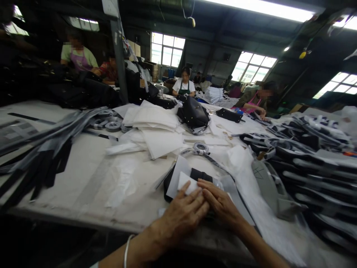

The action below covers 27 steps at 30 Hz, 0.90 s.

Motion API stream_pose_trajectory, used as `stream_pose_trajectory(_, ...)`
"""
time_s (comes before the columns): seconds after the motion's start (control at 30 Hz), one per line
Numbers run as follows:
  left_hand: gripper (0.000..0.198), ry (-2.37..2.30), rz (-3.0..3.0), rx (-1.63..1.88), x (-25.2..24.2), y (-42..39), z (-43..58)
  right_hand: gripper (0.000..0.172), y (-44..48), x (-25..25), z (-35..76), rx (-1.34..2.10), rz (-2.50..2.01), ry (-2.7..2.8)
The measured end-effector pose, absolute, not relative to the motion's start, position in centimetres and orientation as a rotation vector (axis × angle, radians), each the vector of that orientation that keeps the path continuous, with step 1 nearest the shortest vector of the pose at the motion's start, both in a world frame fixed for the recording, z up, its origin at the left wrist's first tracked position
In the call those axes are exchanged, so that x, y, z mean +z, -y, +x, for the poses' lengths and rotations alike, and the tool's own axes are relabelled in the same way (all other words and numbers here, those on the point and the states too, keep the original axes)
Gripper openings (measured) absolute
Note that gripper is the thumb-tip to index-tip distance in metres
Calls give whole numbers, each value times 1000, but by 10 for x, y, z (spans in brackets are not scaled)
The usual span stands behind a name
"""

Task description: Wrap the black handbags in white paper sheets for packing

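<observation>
At the near edge of the table (pixel 83 160), the person's left hand (pixel 181 215) and right hand (pixel 220 203) lie side by side and touching. Both are spread flat with the fingers stretched out, gripping nothing, their fingertips pressing on a small white sheet (pixel 185 181). That sheet lies on a dark flat piece with a black band (pixel 201 174) just beyond it. Farther back are a tape roll (pixel 200 148), a black bag (pixel 193 113) and stacked white sheets (pixel 156 119), with black straps (pixel 41 160) at the left, piled black-and-white pieces (pixel 306 149) at the right, and other people seated beyond.
</observation>
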<state>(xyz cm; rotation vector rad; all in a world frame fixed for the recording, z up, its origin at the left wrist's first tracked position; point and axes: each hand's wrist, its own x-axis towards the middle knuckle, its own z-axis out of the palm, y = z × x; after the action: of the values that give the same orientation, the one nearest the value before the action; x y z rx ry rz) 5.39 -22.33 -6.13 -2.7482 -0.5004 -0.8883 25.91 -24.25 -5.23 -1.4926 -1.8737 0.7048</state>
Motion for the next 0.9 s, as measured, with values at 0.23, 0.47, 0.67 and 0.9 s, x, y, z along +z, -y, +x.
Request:
stream_pose_trajectory(0.23, 66, 835, -2843, -692, -52, 191, -17, 43, 247, -40, 247, 239, -1456, 2139)
stream_pose_trajectory(0.47, 59, 952, -2920, -659, -49, 180, -7, 90, 248, -49, 210, 109, -1488, 2303)
stream_pose_trajectory(0.67, 43, 1134, -2862, -647, -65, 176, 3, 73, 240, -65, 198, -105, -1602, 2339)
stream_pose_trajectory(0.9, 64, 1151, -2976, -631, -45, 197, -12, 73, 257, -64, 209, -170, -1461, 2391)
